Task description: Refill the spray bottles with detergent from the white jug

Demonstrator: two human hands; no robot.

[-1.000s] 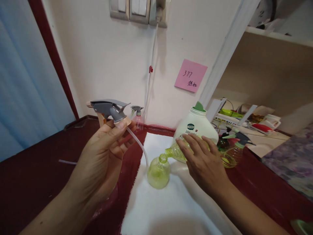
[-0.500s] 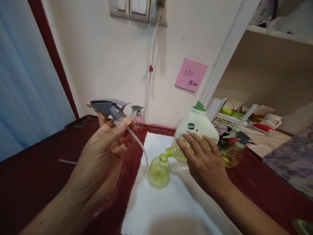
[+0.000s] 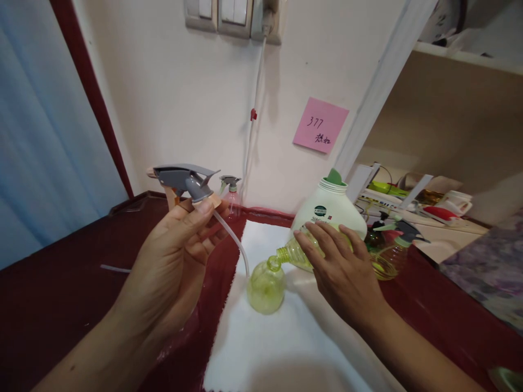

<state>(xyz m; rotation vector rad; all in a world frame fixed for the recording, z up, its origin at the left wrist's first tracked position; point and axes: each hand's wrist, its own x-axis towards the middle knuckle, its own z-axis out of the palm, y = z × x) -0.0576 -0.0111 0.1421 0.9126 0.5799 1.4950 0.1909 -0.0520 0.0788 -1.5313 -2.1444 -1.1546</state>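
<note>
My left hand (image 3: 174, 256) is closed round a grey spray-trigger head (image 3: 186, 182), held up with its clear dip tube (image 3: 235, 242) hanging down to the right. My right hand (image 3: 341, 267) grips a yellow-green plastic bottle (image 3: 294, 255) tipped on its side, its threaded neck touching the mouth of a small round yellow-green bottle (image 3: 265, 286). That small bottle stands upright on a white cloth (image 3: 281, 337).
A white jug with a green cap (image 3: 330, 209) stands behind my right hand. A small pink spray bottle (image 3: 231, 196) sits by the wall. Another spray bottle (image 3: 390, 250) and clutter lie on the right shelf (image 3: 433, 209). The table (image 3: 53, 283) is dark red.
Almost nothing differs; the tipped bottle's neck has settled slightly closer onto the small bottle's mouth.
</note>
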